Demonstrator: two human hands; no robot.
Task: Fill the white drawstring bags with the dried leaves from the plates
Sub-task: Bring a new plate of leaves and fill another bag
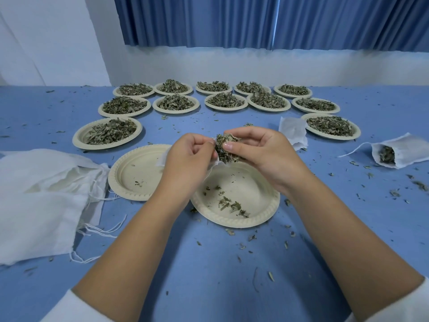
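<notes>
left hand (189, 154) grips a small white bag (163, 159), right hand (257, 152) pinches a clump of dried leaves (224, 148) at its mouth, both above a nearly empty plate (253, 189); full plates (80, 135) behind, filled bag (408, 149) far right, spare bags (39, 205) left.

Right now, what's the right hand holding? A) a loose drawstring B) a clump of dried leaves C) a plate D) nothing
B: the right hand grips a clump of dried leaves against the white bag that the left hand holds, above a nearly empty plate.
</notes>
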